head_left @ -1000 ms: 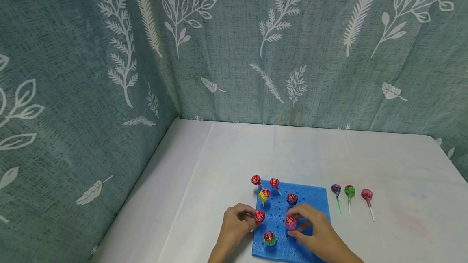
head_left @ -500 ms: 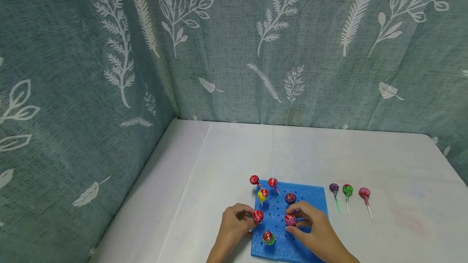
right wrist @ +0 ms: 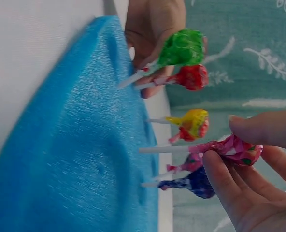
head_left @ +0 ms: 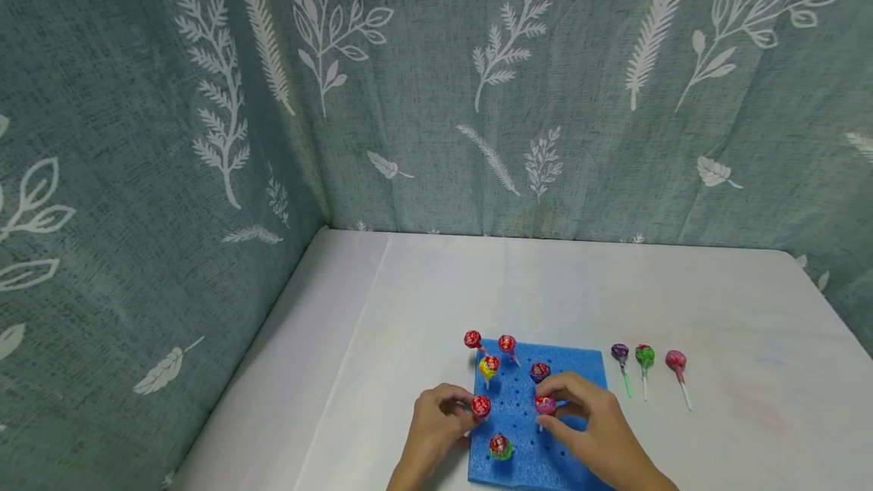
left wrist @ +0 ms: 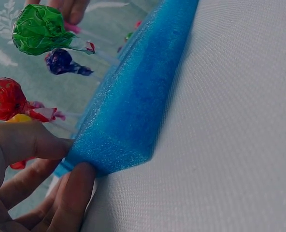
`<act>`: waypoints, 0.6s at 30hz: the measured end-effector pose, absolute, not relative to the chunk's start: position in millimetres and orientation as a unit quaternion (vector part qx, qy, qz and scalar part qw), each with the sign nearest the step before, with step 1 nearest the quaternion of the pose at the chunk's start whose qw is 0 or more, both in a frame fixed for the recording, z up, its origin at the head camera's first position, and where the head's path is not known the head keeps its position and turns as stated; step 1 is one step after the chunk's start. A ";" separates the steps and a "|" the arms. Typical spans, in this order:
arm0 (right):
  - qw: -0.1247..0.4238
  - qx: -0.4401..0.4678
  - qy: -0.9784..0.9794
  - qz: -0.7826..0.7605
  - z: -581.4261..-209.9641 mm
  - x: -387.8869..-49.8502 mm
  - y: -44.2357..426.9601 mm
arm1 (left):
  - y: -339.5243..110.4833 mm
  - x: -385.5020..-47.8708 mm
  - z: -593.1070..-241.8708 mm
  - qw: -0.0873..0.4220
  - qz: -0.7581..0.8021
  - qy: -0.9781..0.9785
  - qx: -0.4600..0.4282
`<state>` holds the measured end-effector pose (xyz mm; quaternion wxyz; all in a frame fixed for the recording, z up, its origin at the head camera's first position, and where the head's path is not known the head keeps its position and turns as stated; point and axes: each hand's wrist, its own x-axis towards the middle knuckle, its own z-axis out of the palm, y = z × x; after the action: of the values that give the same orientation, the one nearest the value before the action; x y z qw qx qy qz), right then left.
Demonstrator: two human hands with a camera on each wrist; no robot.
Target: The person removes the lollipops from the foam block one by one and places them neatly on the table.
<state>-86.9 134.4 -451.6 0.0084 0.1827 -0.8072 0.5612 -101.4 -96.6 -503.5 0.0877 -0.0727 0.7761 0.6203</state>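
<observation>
My right hand [head_left: 592, 426] pinches a pink-wrapped lollipop [right wrist: 235, 151] by its head, the white stick pointing at the blue foam board [right wrist: 70, 150]. The stick's tip meets the board's face in the right wrist view; whether it is in a hole I cannot tell. At the board's left edge my left hand [head_left: 439, 423] grips the foam between thumb and fingers [left wrist: 78, 186]. Beside that hand stands a red lollipop [head_left: 480, 406], with a green one [head_left: 500, 446] nearer me. Yellow [head_left: 488, 367] and dark blue [head_left: 539, 372] lollipops stand farther back in the board.
Two more red-topped lollipops [head_left: 472, 339] stand at the board's far left corner. On the white table [head_left: 382, 309], right of the board, lie a purple lollipop [head_left: 620, 352], a green lollipop [head_left: 644, 356] and a pink lollipop [head_left: 676, 361]. Patterned curtains [head_left: 423, 97] hang behind and at left.
My right hand has shifted the pink lollipop slightly away from me and to the right over the board. The left hand keeps its grip on the edge. The head view has moved slightly.
</observation>
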 end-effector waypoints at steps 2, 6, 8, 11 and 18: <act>0.027 0.191 -0.804 0.562 -448.7 -87.2 135.7 | -97.0 -101.8 -503.2 0.087 0.625 0.773 -0.069; 0.059 0.193 -0.804 0.559 -444.4 -87.5 140.1 | -97.2 -103.2 -504.0 0.087 0.626 0.773 -0.065; 0.069 0.190 -0.804 0.559 -442.8 -87.6 142.8 | -97.0 -103.8 -503.9 0.088 0.621 0.776 -0.066; 0.084 0.193 -0.804 0.556 -440.4 -87.6 146.4 | -97.1 -103.8 -503.6 0.090 0.616 0.779 -0.069; 0.125 0.188 -0.817 0.531 -435.1 -88.5 155.4 | -98.2 -103.7 -504.1 0.094 0.612 0.782 -0.075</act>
<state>-88.5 155.4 -435.1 0.1253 0.1877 -0.8170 0.5306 -103.7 -98.2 -504.1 0.0937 -0.0747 0.7819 0.6118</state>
